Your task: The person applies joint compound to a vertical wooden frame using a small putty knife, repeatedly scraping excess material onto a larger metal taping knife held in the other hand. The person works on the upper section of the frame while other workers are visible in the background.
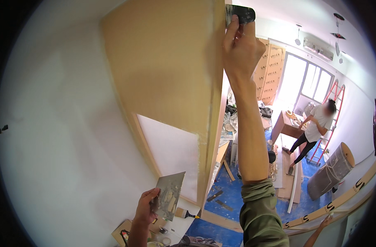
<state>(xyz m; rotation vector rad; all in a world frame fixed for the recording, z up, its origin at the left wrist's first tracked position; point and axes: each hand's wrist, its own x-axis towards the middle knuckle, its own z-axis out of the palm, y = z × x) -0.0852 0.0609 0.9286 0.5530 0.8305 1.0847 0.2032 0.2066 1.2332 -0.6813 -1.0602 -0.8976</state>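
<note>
High up, my right hand (pixel 242 47) grips a putty knife (pixel 244 15) with a black handle, its blade at the upper right edge of a tan wooden panel (pixel 163 61). Pale filler streaks run down that edge. Lower left, my left hand (pixel 146 208) holds a flat metal plate (pixel 170 195) smeared with grey-beige putty. The plate is tilted in front of the panel's lower part, where a white area (pixel 171 144) is framed in wood. My right fingers partly hide the knife.
A paintbrush (pixel 183 213) and supplies lie on a white surface below my left hand. A person (pixel 317 123) stands at right near a red ladder (pixel 326 131) and grey roll (pixel 331 171). Another forearm (pixel 317 234) enters lower right. Blue sheeting (pixel 229 189) covers the floor.
</note>
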